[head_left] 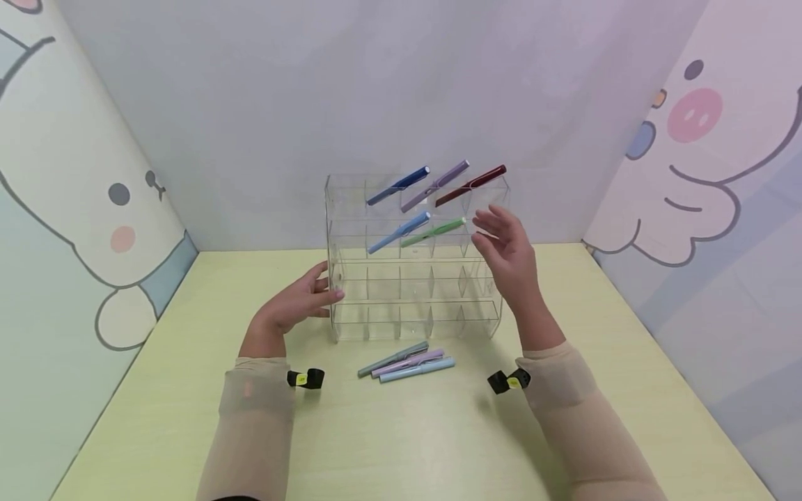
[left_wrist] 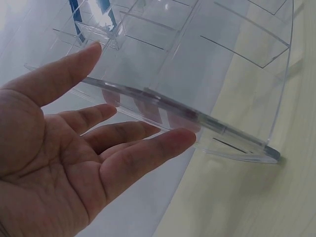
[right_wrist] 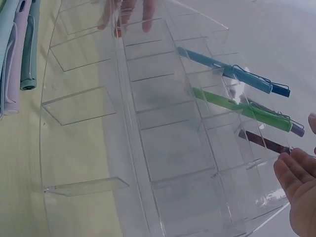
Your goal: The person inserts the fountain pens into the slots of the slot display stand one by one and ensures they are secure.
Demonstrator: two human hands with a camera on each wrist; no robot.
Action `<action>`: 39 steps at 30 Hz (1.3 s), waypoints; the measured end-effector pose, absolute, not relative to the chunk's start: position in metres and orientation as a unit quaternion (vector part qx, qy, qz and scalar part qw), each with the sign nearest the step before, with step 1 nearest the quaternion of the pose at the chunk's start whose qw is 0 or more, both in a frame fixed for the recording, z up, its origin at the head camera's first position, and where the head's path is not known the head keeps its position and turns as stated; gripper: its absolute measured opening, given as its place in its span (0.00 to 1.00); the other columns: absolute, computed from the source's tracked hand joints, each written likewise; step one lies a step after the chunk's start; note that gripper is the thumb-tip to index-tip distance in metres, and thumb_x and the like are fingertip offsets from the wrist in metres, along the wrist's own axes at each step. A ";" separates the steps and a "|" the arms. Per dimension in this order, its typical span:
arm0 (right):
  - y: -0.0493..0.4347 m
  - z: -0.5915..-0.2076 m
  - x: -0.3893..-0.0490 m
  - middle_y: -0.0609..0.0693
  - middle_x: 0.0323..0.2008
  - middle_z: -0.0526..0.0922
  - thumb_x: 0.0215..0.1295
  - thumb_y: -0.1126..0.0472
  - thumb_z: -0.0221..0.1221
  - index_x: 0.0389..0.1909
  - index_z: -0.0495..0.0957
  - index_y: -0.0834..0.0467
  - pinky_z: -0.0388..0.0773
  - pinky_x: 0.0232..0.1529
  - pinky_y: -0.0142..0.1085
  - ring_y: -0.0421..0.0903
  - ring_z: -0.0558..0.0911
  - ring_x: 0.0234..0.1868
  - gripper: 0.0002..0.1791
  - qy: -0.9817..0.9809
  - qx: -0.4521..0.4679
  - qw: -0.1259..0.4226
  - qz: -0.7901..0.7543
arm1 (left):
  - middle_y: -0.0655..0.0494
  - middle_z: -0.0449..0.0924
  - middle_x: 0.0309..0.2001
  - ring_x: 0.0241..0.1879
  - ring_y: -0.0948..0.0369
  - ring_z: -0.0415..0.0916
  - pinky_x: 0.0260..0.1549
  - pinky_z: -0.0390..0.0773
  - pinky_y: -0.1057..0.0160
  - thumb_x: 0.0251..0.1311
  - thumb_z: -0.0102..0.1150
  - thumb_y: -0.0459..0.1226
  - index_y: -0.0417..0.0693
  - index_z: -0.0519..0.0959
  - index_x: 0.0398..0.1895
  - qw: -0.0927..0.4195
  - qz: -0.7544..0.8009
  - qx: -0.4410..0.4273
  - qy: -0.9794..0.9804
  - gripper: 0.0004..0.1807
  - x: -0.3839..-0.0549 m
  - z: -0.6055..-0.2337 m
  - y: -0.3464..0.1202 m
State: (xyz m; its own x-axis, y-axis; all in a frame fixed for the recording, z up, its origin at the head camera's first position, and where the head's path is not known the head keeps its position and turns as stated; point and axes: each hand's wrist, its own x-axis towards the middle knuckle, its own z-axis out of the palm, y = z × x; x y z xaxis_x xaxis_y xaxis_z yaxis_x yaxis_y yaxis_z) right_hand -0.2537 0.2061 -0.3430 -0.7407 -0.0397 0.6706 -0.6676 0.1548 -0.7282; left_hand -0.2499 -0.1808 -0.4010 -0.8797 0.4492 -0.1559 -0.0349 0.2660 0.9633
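A clear acrylic pen rack (head_left: 416, 280) with tiered compartments stands on the table. Its top tier holds a dark blue pen (head_left: 399, 185), a purple pen (head_left: 436, 186) and a dark red pen (head_left: 471, 185). One tier lower lean a light blue pen (head_left: 399, 232) and a green pen (head_left: 434, 232). My left hand (head_left: 301, 300) is at the rack's left side panel, fingers loosely extended, holding nothing; in the left wrist view its fingertips are right at the panel. Beside the rack's upper right part, my right hand (head_left: 510, 254) is raised with loosely bent fingers around nothing.
In front of the rack, a grey-green pen (head_left: 392, 360), a lilac pen (head_left: 407, 364) and a pale blue pen (head_left: 417, 370) lie side by side on the pale yellow table (head_left: 413, 445). Walls with cartoon animals enclose the table left and right; a plain wall stands behind.
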 end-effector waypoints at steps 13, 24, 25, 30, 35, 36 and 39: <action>0.224 -0.356 -0.231 0.57 0.62 0.75 0.66 0.73 0.59 0.68 0.64 0.62 0.77 0.58 0.31 0.55 0.76 0.63 0.30 -0.700 0.243 0.251 0.623 | 0.41 0.58 0.74 0.67 0.40 0.65 0.60 0.73 0.43 0.67 0.59 0.47 0.60 0.38 0.79 0.205 0.591 0.134 0.769 0.48 -0.246 -0.400 -0.182; 0.231 -0.351 -0.218 0.61 0.64 0.74 0.66 0.71 0.60 0.70 0.64 0.56 0.76 0.56 0.28 0.55 0.76 0.62 0.32 -0.748 0.232 0.232 0.577 | 0.42 0.59 0.74 0.67 0.41 0.66 0.59 0.74 0.43 0.66 0.60 0.48 0.61 0.40 0.79 0.202 0.593 0.135 0.768 0.48 -0.247 -0.401 -0.181; 0.233 -0.351 -0.217 0.60 0.64 0.74 0.66 0.70 0.60 0.71 0.64 0.54 0.76 0.55 0.26 0.55 0.76 0.62 0.33 -0.762 0.230 0.223 0.563 | 0.42 0.59 0.73 0.67 0.41 0.66 0.59 0.74 0.43 0.66 0.60 0.48 0.61 0.40 0.79 0.202 0.593 0.135 0.768 0.48 -0.247 -0.401 -0.181; 0.240 -0.350 -0.213 0.52 0.63 0.76 0.68 0.61 0.61 0.72 0.62 0.45 0.75 0.54 0.24 0.52 0.79 0.60 0.33 -0.836 0.223 0.161 0.476 | 0.41 0.58 0.74 0.67 0.41 0.66 0.60 0.73 0.43 0.66 0.60 0.48 0.60 0.39 0.79 0.202 0.591 0.135 0.769 0.48 -0.246 -0.401 -0.181; 0.240 -0.345 -0.205 0.50 0.58 0.79 0.69 0.50 0.61 0.69 0.66 0.48 0.79 0.55 0.44 0.49 0.82 0.54 0.29 -0.882 0.241 0.073 0.398 | 0.41 0.57 0.74 0.67 0.40 0.65 0.60 0.73 0.43 0.66 0.60 0.47 0.59 0.38 0.79 0.204 0.591 0.133 0.769 0.49 -0.246 -0.399 -0.180; 0.239 -0.344 -0.203 0.49 0.57 0.79 0.69 0.48 0.60 0.68 0.66 0.49 0.79 0.55 0.47 0.48 0.82 0.54 0.29 -0.889 0.246 0.053 0.383 | 0.41 0.57 0.74 0.68 0.40 0.65 0.60 0.73 0.43 0.66 0.60 0.47 0.59 0.38 0.79 0.204 0.591 0.132 0.769 0.49 -0.245 -0.398 -0.179; 0.235 -0.341 -0.198 0.46 0.55 0.79 0.68 0.44 0.60 0.66 0.69 0.49 0.80 0.54 0.47 0.46 0.82 0.53 0.29 -0.900 0.261 -0.007 0.348 | 0.41 0.57 0.74 0.68 0.39 0.64 0.60 0.73 0.43 0.67 0.60 0.46 0.59 0.38 0.79 0.203 0.591 0.131 0.769 0.48 -0.245 -0.395 -0.179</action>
State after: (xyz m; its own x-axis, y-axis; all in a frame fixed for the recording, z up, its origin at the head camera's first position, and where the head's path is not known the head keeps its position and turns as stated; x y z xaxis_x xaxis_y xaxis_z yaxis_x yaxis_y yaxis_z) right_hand -0.1975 0.2348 -0.3411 -0.8632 -0.4757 0.1692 -0.4658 0.6211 -0.6302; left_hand -0.2446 -0.1786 -0.3949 -0.8833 0.4415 -0.1577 -0.0389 0.2662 0.9631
